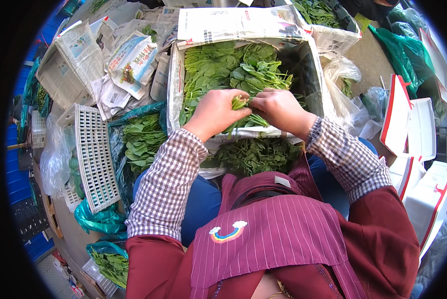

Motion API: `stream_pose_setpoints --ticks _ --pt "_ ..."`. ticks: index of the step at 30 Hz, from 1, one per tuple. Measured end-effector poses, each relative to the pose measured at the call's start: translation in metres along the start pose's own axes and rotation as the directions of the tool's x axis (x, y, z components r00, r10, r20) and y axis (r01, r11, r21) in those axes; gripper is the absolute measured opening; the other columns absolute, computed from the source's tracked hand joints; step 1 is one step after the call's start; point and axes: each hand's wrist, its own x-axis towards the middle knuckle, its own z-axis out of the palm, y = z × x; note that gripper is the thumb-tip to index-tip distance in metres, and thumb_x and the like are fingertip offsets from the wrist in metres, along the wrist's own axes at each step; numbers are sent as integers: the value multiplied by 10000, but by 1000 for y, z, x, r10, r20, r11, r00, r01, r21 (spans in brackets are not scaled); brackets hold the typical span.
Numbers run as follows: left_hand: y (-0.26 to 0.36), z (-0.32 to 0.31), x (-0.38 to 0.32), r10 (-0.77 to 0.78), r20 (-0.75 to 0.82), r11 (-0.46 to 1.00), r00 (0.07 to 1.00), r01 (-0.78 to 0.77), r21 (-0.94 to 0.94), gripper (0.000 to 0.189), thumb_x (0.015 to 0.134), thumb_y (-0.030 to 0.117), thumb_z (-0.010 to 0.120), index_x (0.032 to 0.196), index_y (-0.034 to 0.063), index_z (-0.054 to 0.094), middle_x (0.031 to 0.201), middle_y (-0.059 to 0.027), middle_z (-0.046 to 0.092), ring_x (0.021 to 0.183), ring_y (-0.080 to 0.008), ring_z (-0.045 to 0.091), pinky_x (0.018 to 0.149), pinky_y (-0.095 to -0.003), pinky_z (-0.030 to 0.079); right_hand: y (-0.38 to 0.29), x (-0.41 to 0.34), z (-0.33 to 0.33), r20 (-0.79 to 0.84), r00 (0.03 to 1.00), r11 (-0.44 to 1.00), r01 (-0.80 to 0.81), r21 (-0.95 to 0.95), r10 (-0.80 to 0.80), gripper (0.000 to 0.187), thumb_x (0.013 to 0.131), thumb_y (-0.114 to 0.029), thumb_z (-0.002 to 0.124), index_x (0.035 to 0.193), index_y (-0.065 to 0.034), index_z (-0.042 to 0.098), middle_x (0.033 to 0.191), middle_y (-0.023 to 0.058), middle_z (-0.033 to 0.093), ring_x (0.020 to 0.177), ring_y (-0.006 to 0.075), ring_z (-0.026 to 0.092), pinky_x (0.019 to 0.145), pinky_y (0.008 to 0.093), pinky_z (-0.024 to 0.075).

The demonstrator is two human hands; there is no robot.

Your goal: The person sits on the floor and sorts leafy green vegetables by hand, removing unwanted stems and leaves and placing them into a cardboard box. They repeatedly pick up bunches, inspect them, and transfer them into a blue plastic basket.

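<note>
My left hand (pixel 220 112) grips a small bunch of leafy greens (pixel 240 102), with the pale stem ends poking out between thumb and fingers. Close beside it, my right hand (pixel 282 111) pinches at the same bunch; its fingertips are partly hidden. Both hands are over the near side of a box lined with newspaper (pixel 174 80). Inside, flat-leaved greens (pixel 212 61) fill the left and middle, and a bundle (pixel 260 76) lies with stems pointing right. The right side of the box is in shadow.
Darker loose greens (pixel 259 156) lie between the box and my apron. At left are a bag of greens (pixel 143 140), a white plastic crate (pixel 96 157) on its side and piled newspapers (pixel 133 63). White foam boxes (pixel 429 198) with red tape stand at right.
</note>
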Motion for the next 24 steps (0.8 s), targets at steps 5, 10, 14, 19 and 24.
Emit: stream_pose_setpoints --ticks 5,10,14,19,24 --pt "-9 -5 -4 -96 300 877 949 223 -426 380 888 198 812 1162 -45 712 967 -26 731 834 -80 625 760 -259 512 -37 -14 -38 97 949 811 -306 498 299 154 852 -103 767 954 -43 669 823 150 719 781 337 717 692 416 562" --pt "-11 -10 -16 -166 422 767 891 386 -513 380 900 215 812 1173 -26 706 929 -6 715 761 -55 580 689 -239 473 -19 -25 -36 201 916 458 -353 816 347 83 911 -57 748 948 6 710 792 87 733 730 89 661 677 276 535" --pt "-21 -9 -26 -195 364 762 911 375 -528 367 905 218 804 1170 -16 706 937 -10 729 751 -60 580 693 -240 473 -5 -30 -32 504 841 663 -493 563 198 152 876 -134 745 974 -21 770 793 116 746 736 183 712 706 336 561" --pt "-25 -6 -29 -236 361 783 902 396 -480 359 920 205 785 1193 -12 699 964 -11 729 806 -58 601 738 -237 487 -18 -35 -10 228 957 827 -271 492 178 435 840 -301 829 1180 -57 713 985 183 743 918 369 718 790 425 555" --pt "-8 2 -27 -204 396 747 895 404 -528 317 921 175 782 1171 -4 703 971 4 712 814 -54 605 718 -234 488 -29 -21 0 39 968 749 -216 626 247 187 853 -147 781 1003 -47 732 884 175 730 833 350 726 719 412 558"
